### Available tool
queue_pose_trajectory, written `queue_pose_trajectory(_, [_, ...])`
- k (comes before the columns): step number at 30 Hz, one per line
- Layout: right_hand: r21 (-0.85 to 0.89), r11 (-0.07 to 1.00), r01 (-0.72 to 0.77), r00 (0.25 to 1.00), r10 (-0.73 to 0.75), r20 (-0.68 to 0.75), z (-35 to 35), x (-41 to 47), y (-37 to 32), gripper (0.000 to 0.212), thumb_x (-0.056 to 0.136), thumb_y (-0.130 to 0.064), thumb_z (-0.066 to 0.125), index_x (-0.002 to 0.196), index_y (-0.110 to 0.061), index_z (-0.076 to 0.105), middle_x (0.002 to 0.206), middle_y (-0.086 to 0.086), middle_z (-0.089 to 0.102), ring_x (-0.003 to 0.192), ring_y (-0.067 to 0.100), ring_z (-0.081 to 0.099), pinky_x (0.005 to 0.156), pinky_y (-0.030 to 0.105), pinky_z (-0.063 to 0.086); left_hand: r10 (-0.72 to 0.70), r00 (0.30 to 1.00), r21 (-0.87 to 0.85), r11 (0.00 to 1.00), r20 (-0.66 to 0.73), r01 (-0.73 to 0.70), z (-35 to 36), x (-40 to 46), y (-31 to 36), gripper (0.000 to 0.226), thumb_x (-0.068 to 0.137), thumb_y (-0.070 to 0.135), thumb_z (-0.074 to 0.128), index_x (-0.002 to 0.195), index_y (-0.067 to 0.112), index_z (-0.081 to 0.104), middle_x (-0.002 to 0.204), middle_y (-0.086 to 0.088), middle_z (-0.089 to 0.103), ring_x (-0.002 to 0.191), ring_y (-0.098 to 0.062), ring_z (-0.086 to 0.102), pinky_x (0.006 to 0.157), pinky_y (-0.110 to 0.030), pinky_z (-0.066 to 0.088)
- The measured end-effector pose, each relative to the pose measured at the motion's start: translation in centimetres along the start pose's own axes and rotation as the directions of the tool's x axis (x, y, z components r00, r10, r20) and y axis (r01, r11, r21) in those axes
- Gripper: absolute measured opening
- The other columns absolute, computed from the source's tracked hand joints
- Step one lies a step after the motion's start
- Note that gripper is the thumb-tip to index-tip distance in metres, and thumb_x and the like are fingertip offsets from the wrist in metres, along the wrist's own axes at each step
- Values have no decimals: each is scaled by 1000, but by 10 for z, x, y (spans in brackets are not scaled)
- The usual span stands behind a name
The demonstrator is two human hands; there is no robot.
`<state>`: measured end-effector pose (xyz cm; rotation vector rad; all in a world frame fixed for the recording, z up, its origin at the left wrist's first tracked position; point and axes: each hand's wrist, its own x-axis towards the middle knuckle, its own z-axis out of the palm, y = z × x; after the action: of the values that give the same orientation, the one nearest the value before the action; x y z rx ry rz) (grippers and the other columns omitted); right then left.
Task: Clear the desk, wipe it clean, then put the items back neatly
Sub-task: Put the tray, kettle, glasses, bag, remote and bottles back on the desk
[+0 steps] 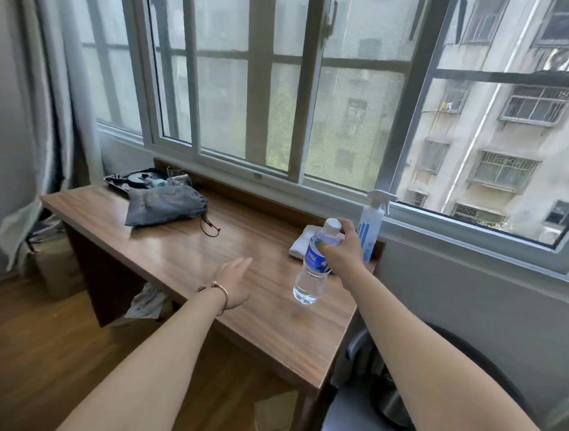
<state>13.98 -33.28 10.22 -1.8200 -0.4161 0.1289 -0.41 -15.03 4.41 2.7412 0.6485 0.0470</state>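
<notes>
My right hand [341,249] grips a clear water bottle [311,274] near its white cap and blue label, tilted, its base just above or touching the wooden desk [272,327] near the right end. My left hand [234,284], a bracelet on its wrist, hovers flat and open over the desk's front middle. A folded white cloth [300,241] lies behind the bottle. A spray bottle [371,224] stands upright at the back right corner. A grey drawstring bag [165,206] lies at the back left, with a dark tray [123,180] of small items and a glass behind it.
A large window [280,102] runs along the desk's back edge. Curtains [51,126] hang at the left. Papers [146,302] and boxes sit on the wood floor under and beside the desk. A dark round chair [383,396] stands at the right, below the desk's end.
</notes>
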Motion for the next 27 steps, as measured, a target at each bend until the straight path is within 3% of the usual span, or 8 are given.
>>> queue_pose_trajectory(5, [-13,1000,14,999,-13,47,50,41,-8,46,90,-10,66,125,-31,45,108,1,55,96,19,55,72,31,53,-64,998,-24,998,5,64,-12,30,-40,71,91,23,52,153,27,17,159,2,18,145,-21,17,116,-28,15])
queue_pose_trajectory(9, [39,999,17,997,-20,74,84,91,-11,40,88,-15,67,114,-36,45,107,4,60,92,20,60,65,32,47,-82,997,-20,996,2,82,-20,73,-71,73,85,24,53,150,33,20,157,6,22,143,-20,24,115,-34,24])
queue_pose_trajectory(12, [74,997,5,998,-10,69,103,136,-13,45,87,-17,70,119,-36,46,108,-1,60,104,24,61,78,41,56,-83,997,-40,996,-1,83,-28,113,-79,70,90,19,53,151,24,21,156,-1,26,141,-24,26,113,-30,24])
queue_pose_trajectory(15, [58,998,-1,998,-3,60,118,175,-14,48,85,-15,72,124,-30,47,112,1,61,107,24,62,91,46,55,-63,998,-60,996,7,63,-31,155,-81,71,89,20,53,151,25,21,155,-2,28,140,-24,29,112,-31,28])
queue_pose_trajectory(20, [-23,1000,4,999,-3,45,138,225,-12,54,86,-16,70,132,-30,45,120,6,62,108,27,63,85,40,56,-26,998,-97,995,53,31,-30,214,-92,68,91,22,51,150,39,20,159,8,17,144,-20,21,114,-30,25])
queue_pose_trajectory(23, [-93,996,-2,998,7,57,144,249,-9,49,87,-17,70,129,-31,47,119,5,62,106,26,62,78,36,55,21,990,-68,998,137,-12,-27,234,-95,65,93,19,49,150,38,22,159,6,17,146,-19,15,117,-33,19])
queue_pose_trajectory(27, [-69,995,-73,997,74,15,144,277,-8,53,88,-16,70,133,-32,45,120,3,56,107,25,58,74,34,53,49,987,-70,997,150,-39,-24,262,-93,66,95,18,49,151,37,18,160,2,15,146,-21,14,117,-37,22])
